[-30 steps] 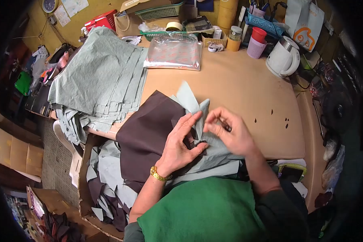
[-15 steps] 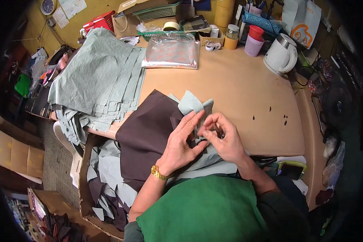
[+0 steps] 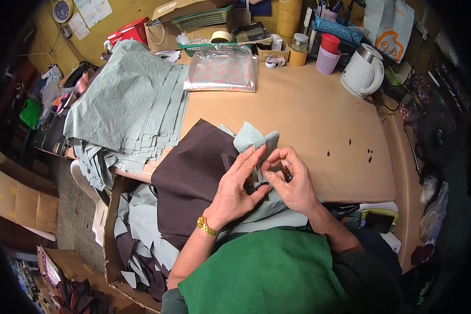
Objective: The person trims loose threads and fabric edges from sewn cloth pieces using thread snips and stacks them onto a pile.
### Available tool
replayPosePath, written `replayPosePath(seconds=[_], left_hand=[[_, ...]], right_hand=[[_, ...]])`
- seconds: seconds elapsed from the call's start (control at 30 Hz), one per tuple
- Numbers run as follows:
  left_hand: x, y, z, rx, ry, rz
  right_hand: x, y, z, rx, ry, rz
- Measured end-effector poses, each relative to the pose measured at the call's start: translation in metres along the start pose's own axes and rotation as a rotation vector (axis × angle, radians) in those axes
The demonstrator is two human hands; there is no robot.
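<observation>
My left hand (image 3: 239,183), a gold watch at its wrist, holds a pale grey-green cloth (image 3: 249,137) between thumb and fingers. The cloth's upper end stands folded above the fingertips. Close on the right, my right hand (image 3: 294,183) is closed, thumb and forefinger pinched near the cloth. A small dark tool (image 3: 286,173) shows inside its curled fingers; its kind I cannot make out. Dark brown fabric (image 3: 191,172) spreads left of my left hand, over the table edge. More grey-green cloth lies below both hands, partly hidden.
A stack of grey-green sheets (image 3: 125,99) covers the table's left side. A plastic-wrapped pack (image 3: 221,70) lies at the back. A white kettle (image 3: 362,71) stands at the back right. A cardboard box (image 3: 110,246) of fabric scraps sits at lower left.
My right hand's fingers have shifted slightly, and the dark tool in them shows more clearly. My left hand keeps its hold on the cloth.
</observation>
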State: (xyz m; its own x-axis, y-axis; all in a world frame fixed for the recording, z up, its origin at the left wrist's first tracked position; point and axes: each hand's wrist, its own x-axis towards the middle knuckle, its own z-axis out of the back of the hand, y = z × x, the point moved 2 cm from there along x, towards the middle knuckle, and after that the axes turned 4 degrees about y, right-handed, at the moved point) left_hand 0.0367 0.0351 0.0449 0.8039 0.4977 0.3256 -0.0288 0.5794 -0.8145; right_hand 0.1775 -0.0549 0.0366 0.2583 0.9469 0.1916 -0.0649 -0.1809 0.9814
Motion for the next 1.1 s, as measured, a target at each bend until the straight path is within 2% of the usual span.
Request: replayPosePath(seconds=[0.07, 0.13, 0.17, 0.37, 0.43, 0.57, 0.63, 0.7, 0.73, 0.8, 0.83, 0.9, 0.93, 1.0, 1.1], left_hand=[[0.001, 0.002, 0.000, 0.003, 0.001, 0.000], [0.002, 0.002, 0.000, 0.069, -0.024, -0.137], [0.002, 0.002, -0.001, 0.068, -0.023, -0.137], [0.001, 0.001, -0.001, -0.024, 0.026, 0.047], [0.000, 0.008, -0.005, 0.079, -0.005, -0.133], [0.001, 0.002, -0.009, 0.218, -0.095, -0.250], [-0.002, -0.007, -0.002, 0.023, -0.095, 0.090], [-0.002, -0.009, 0.004, 0.042, -0.104, 0.143], [-0.001, 0.001, 0.006, -0.014, -0.024, 0.205], [0.003, 0.012, 0.016, -0.077, 0.125, 0.339], [0.005, 0.031, 0.015, -0.075, 0.172, 0.303], [0.011, 0.056, 0.008, -0.300, 0.276, 0.231], [0.016, 0.064, 0.006, -0.298, 0.274, 0.233], [0.022, 0.074, -0.005, -0.798, 0.447, 0.436], [0.032, 0.082, -0.016, -0.850, 0.403, 0.401]], right_hand=[[0.000, -0.001, 0.000, -0.020, 0.018, -0.034], [0.001, 0.001, 0.001, 0.009, -0.045, 0.045], [0.001, 0.002, 0.002, 0.009, -0.046, 0.044], [-0.001, 0.004, 0.002, 0.015, 0.035, -0.134], [-0.001, 0.005, 0.001, -0.100, 0.075, -0.197], [0.000, -0.011, 0.003, -0.095, 0.031, -0.110], [0.000, -0.013, 0.003, 0.000, -0.029, -0.106], [0.000, -0.027, 0.000, 0.075, -0.041, -0.052], [0.000, -0.030, -0.002, 0.151, -0.052, 0.003], [-0.005, -0.030, -0.007, 0.171, -0.008, -0.024], [-0.006, -0.029, -0.009, 0.188, 0.033, -0.050], [-0.005, -0.021, -0.012, 0.225, 0.015, -0.065], [-0.005, -0.019, -0.010, 0.132, 0.039, -0.082], [-0.004, -0.018, -0.010, 0.038, 0.064, -0.101], [-0.005, -0.020, -0.010, 0.098, 0.037, -0.084]])
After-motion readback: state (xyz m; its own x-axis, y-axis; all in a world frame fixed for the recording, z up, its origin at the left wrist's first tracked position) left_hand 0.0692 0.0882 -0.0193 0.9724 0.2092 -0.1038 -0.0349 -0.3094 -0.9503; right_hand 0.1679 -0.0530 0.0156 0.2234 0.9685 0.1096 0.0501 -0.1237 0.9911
